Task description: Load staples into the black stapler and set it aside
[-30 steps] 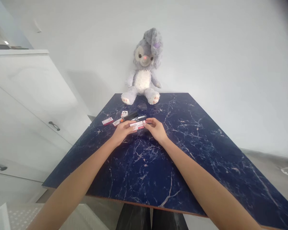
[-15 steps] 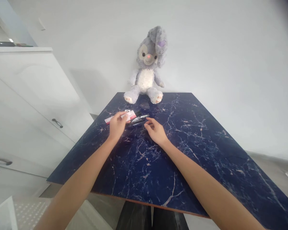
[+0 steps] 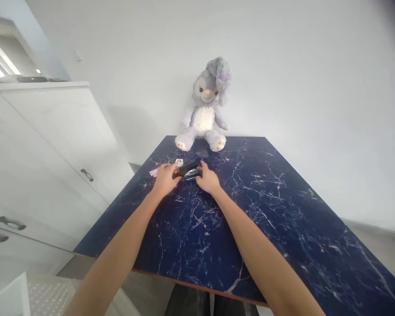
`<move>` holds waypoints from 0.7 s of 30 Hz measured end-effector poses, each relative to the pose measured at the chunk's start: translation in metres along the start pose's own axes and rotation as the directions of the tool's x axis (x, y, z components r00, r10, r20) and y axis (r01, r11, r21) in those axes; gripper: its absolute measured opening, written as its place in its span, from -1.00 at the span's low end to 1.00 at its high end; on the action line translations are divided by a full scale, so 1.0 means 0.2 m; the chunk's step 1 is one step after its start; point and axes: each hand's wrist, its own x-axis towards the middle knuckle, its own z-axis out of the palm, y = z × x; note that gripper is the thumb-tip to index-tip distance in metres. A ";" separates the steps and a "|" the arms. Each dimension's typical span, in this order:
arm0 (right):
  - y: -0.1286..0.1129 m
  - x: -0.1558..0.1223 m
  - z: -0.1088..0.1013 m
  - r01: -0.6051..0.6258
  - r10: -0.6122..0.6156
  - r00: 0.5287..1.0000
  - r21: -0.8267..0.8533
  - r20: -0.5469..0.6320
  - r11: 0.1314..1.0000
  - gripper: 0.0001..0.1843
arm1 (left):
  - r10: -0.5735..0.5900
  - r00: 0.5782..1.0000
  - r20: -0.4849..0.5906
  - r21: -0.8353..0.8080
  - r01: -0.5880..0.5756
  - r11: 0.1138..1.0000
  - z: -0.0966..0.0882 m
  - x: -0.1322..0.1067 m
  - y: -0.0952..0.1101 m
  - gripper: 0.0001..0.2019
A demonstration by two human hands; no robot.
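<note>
Black slender items (image 3: 188, 169) are grasped at opposite ends by fingers of left hand (image 3: 165, 180) and right hand (image 3: 209, 180).

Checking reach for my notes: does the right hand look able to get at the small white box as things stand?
Probably not straight across: the black items lie between the right hand and the small white box, and the left hand is close beside it.

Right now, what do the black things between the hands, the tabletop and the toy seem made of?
Black things: probably glossy plastic; pale streaks resemble reflections. Tabletop: perhaps smooth stone or printed laminate, pale-veined blue. Toy: likely soft plush fabric, visibly fluffy.
</note>
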 end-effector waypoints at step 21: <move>0.00 -0.05 0.05 0.003 0.010 0.992 0.101 -0.127 0.995 -0.42 | -0.127 0.976 0.177 0.182 0.095 0.979 0.01 -0.05 -0.19 -0.57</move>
